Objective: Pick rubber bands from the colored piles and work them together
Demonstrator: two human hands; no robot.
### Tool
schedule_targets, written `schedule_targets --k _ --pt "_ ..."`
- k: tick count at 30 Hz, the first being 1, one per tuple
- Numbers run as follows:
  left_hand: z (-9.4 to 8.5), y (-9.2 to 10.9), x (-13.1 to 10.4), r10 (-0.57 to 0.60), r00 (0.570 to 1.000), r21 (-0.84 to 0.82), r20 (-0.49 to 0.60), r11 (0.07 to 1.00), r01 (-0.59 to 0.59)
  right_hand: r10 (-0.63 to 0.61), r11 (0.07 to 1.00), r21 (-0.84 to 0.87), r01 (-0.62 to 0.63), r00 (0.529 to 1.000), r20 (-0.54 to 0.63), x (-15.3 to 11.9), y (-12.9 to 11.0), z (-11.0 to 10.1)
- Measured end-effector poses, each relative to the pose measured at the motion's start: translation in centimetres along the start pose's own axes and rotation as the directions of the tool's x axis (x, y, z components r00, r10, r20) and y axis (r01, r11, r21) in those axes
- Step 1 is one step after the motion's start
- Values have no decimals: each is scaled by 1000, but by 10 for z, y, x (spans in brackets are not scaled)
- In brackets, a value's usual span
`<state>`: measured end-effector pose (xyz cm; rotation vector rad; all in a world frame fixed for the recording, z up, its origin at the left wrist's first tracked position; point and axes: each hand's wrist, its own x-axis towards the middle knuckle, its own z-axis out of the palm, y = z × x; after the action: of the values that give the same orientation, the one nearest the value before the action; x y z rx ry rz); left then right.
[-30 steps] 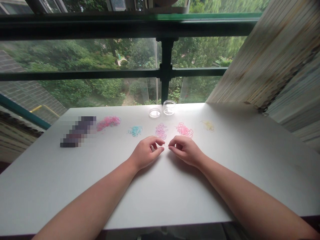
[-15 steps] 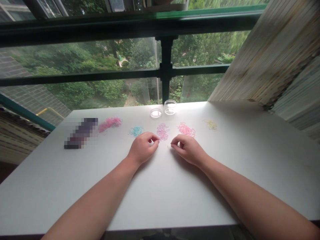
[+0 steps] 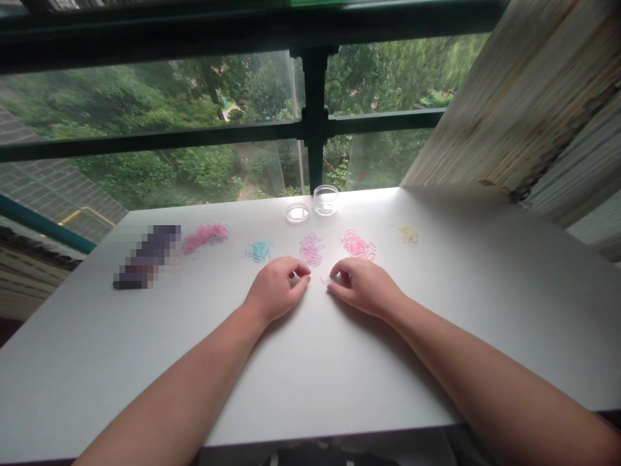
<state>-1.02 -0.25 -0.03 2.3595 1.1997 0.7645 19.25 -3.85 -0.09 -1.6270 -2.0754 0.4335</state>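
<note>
Small pale loop (image 3: 325, 279) lies between the hands, at the parted thumb and fingertip of the right hand (image 3: 367, 285), the nearer one; long axis apparently sideways. Left hand (image 3: 275, 288) is pinched nearly closed, its grip, if any, undeterminable

1 head camera faces forward and down.
</note>
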Motion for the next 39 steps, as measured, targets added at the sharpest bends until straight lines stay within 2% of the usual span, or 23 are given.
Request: schedule_targets --k 5,14,24,39 --pt "1 0 -1 -21 999 -8 26 1000 21 -40 999 17 40 999 -3 3 -1 4" --pt "-7 -2 -7 -101 990 31 103 995 98 -81 996 29 81 997 10 1 -1 7" --pt "-1 6 -9 -1 979 -76 203 997 16 -135 990 56 132 989 57 0 -7 6" --pt "1 7 -6 38 978 -102 205 995 -17 -117 991 66 113 991 61 0 -11 5"
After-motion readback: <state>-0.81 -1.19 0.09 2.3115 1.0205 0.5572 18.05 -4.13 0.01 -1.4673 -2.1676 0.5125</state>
